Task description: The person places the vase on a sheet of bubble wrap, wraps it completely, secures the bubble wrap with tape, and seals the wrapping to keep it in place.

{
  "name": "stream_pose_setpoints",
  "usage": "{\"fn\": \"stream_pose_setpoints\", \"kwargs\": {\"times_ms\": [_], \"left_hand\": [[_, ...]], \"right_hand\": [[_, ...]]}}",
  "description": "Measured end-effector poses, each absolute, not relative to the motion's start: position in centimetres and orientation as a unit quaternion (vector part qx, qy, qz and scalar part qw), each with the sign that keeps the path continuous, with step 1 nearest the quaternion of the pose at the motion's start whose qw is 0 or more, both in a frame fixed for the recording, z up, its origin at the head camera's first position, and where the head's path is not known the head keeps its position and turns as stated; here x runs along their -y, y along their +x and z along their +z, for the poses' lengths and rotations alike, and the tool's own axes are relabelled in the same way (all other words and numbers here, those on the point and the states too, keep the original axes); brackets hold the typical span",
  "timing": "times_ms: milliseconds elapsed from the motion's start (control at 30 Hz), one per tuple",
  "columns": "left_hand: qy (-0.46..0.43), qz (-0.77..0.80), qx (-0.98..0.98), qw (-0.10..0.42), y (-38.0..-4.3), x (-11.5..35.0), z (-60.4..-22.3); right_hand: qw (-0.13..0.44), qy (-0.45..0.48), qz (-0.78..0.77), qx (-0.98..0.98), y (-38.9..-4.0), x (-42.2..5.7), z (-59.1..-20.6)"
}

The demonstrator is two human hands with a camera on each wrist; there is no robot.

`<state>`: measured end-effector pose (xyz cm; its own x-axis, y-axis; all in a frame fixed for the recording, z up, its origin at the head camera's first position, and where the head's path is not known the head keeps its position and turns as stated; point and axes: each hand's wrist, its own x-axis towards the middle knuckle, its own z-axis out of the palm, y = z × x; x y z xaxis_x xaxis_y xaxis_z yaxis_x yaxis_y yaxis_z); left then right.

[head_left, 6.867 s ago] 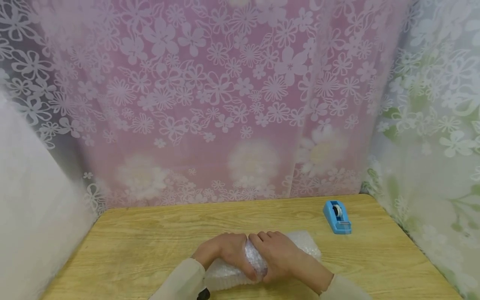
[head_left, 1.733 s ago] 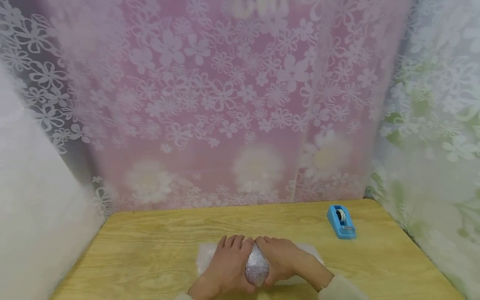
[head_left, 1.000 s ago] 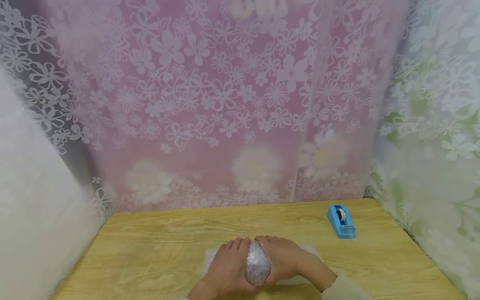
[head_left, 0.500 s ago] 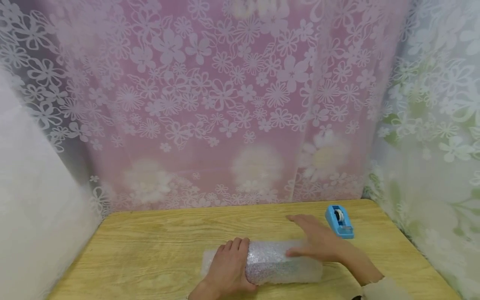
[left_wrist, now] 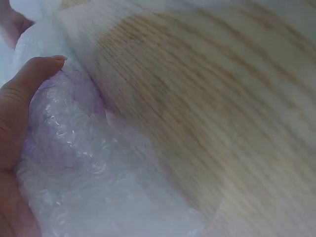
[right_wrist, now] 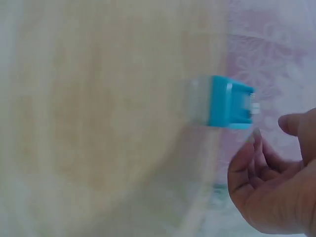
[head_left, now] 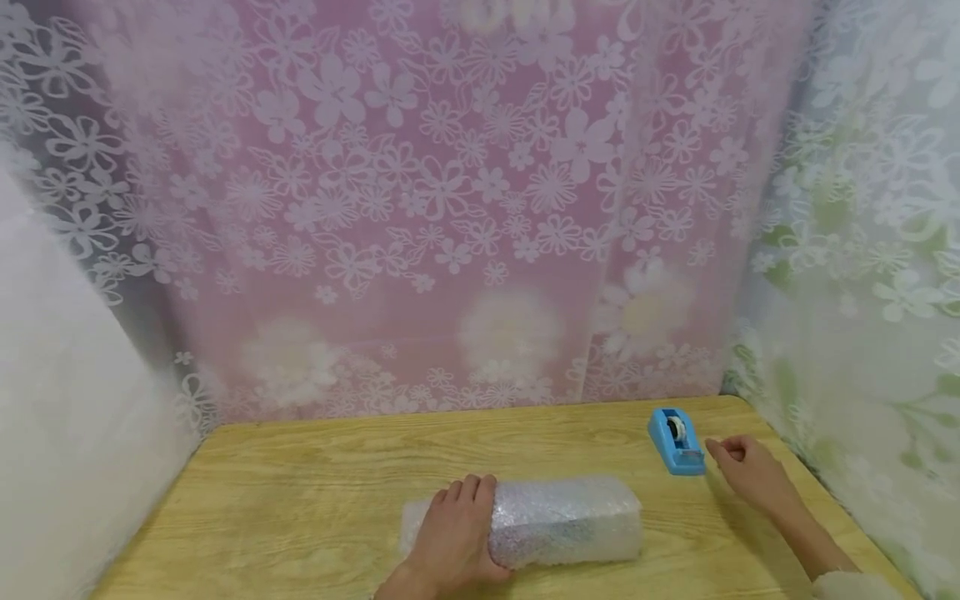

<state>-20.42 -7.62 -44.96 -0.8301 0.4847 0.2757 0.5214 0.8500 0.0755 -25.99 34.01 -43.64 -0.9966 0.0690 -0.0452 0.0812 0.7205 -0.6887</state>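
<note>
A bundle rolled in clear bubble wrap (head_left: 570, 521) lies crosswise near the front of the table, with purplish and greenish tints showing through. What is inside cannot be made out. My left hand (head_left: 453, 537) grips it left of its middle, and in the left wrist view the thumb (left_wrist: 37, 74) presses along the wrap (left_wrist: 98, 163). A blue tape dispenser (head_left: 677, 443) with a roll of tape stands at the back right. Just right of its cutter end, my right hand (head_left: 750, 475) hovers with fingers bent. The right wrist view shows its thumb apart from the fingers, beside the dispenser (right_wrist: 229, 103).
The wood-grain table (head_left: 300, 483) ends at a pink floral curtain (head_left: 450, 208) behind. A white sheet (head_left: 60, 400) hangs at the left and a green-and-white floral one (head_left: 862, 333) at the right.
Both hands gripped the bundle earlier. My right hand has let go and moved right and back to the tape dispenser's side, while the left hand has kept its hold.
</note>
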Motion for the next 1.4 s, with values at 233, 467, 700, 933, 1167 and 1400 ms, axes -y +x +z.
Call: {"fn": "stream_pose_setpoints", "kwargs": {"times_ms": [233, 467, 700, 933, 1167, 1400], "left_hand": [[-0.263, -0.065, 0.954, 0.132, -20.4, 7.6, -44.9], [-0.260, -0.067, 0.955, 0.128, -20.3, 7.7, -44.8], [-0.256, -0.075, 0.956, 0.125, -20.2, 7.7, -44.7], [-0.254, -0.082, 0.956, 0.121, -20.2, 7.7, -44.8], [-0.253, -0.083, 0.955, 0.132, -20.2, 7.6, -45.0], [-0.251, -0.084, 0.954, 0.141, -20.3, 7.5, -45.2]], "right_hand": [[0.057, 0.093, -0.485, -0.868, -26.2, -33.8, -45.8], [0.096, 0.135, -0.574, -0.802, -26.2, -33.3, -46.1], [0.100, 0.123, -0.596, -0.787, -26.3, -33.2, -46.2], [0.097, 0.119, -0.607, -0.780, -26.3, -33.4, -46.6], [0.088, 0.091, -0.600, -0.790, -26.1, -33.7, -47.1], [0.096, 0.079, -0.623, -0.772, -26.1, -33.9, -47.1]]}}
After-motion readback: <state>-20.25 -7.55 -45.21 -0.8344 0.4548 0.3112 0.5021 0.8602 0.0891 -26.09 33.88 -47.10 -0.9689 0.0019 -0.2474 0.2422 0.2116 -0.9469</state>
